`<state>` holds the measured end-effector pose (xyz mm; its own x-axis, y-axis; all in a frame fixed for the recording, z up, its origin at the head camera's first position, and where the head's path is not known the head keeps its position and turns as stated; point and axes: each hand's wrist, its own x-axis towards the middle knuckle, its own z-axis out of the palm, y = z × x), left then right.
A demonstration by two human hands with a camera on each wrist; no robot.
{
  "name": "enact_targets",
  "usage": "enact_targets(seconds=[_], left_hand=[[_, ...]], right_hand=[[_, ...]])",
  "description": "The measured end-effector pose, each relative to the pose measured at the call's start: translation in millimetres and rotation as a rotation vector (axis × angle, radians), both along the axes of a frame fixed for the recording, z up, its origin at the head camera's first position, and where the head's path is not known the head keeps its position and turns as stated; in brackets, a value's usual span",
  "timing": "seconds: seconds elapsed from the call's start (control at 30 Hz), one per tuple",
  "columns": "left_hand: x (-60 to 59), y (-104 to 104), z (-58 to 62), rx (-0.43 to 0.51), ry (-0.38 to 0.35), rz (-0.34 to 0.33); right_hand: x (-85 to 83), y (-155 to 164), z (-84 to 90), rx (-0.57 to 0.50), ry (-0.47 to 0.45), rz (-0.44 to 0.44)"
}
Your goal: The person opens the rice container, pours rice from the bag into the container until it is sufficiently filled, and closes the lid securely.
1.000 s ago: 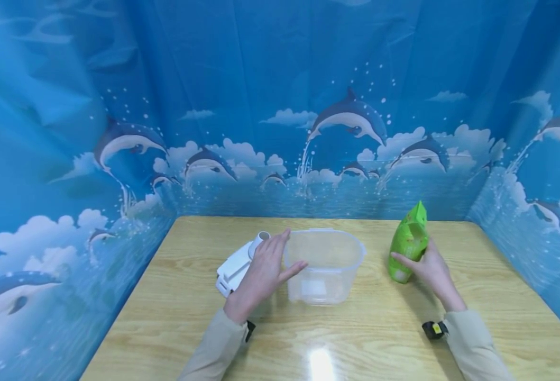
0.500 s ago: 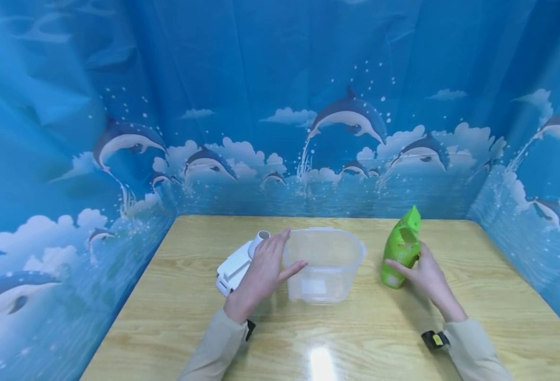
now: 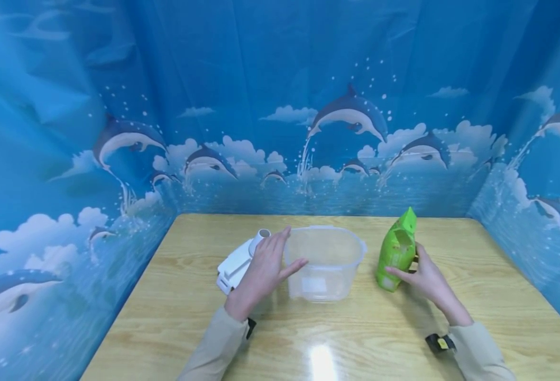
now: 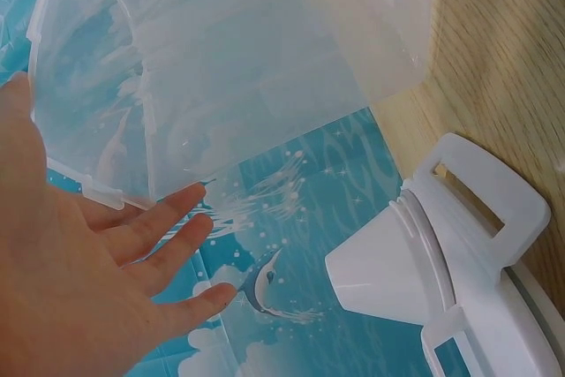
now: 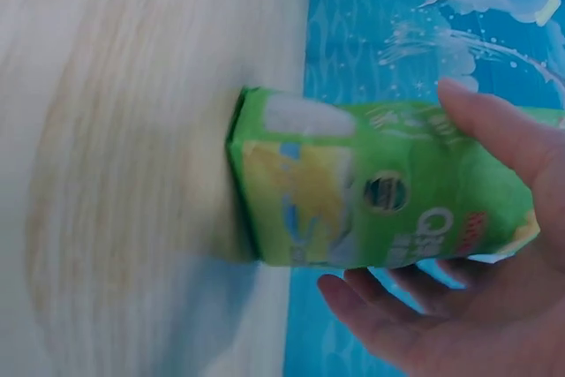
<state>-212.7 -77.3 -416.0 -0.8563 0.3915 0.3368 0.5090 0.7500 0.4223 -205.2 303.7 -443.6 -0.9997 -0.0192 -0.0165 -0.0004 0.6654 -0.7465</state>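
- While a person's right hand (image 3: 427, 278) grips it low on its side, thumb on one face and fingers curled round the other, a green bag (image 3: 394, 259) leans slightly toward one o'clock, at three o'clock from a clear plastic tub as seen from the head camera. Whether its base meets the table cannot be told.
- Seen from the right wrist, the bag shows a yellow patch, pale lettering and a round dark badge (image 5: 387, 192); its pointed top appears in the head view, toward twelve o'clock.
- The clear tub (image 3: 343, 280) stands upright near the middle of the table, its wide mouth facing up and a pale label on its near wall, at nine o'clock from the bag and apart from it.
- At the tub's nine o'clock side, the left hand (image 3: 263, 270) is held flat with fingers extended and thumb spread, grasping nothing; contact with the rim cannot be told.
- Just past that hand, also toward nine o'clock, lies a white plastic gadget (image 3: 234, 264) with a round spout, partly hidden by the hand.
- Pale sleeves (image 3: 218, 344) enter from seven and five o'clock, a black wrist device (image 3: 439, 344) beside the right cuff.
- A wooden table (image 3: 370, 333) bears it all, with a blue curtain (image 3: 260, 69) of leaping dolphins from nine o'clock through twelve to three.
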Motion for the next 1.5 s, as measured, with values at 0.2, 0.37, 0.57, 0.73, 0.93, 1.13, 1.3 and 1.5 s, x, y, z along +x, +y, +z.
enact_targets(seconds=[0.2,0.37,0.57,0.73,0.93,1.13,1.3,1.5], left_hand=[[-1.2,0.1,-0.3,0.001,0.008,-0.006],[-2.4,0.9,-1.1,-0.002,0.014,-0.009],[-2.7,0.8,-1.3,0.0,0.013,-0.004],[-2.3,0.0,-0.6,0.006,0.019,-0.003],[-1.8,-0.7,0.1,0.006,0.021,-0.003],[-1.0,-0.7,-0.1,0.004,0.014,-0.004],[-0.1,-0.1,-0.2,0.006,0.012,-0.002],[0.6,0.4,-0.3,0.007,0.008,-0.001]], right_hand=[[-6.9,5.4,-8.5,-0.129,-0.052,0.048],[-11.3,9.0,-14.7,-0.179,-0.098,0.098],[-12.1,11.6,-21.7,-0.174,-0.113,0.148],[-11.2,9.4,-24.9,-0.124,-0.107,0.148],[-11.9,1.4,-29.9,-0.115,-0.097,0.127],[-13.2,-5.1,-32.3,-0.142,-0.065,0.094],[-14.1,-5.1,-34.8,-0.162,-0.04,0.074],[-13.1,-2.9,-38.3,-0.251,-0.015,0.054]])
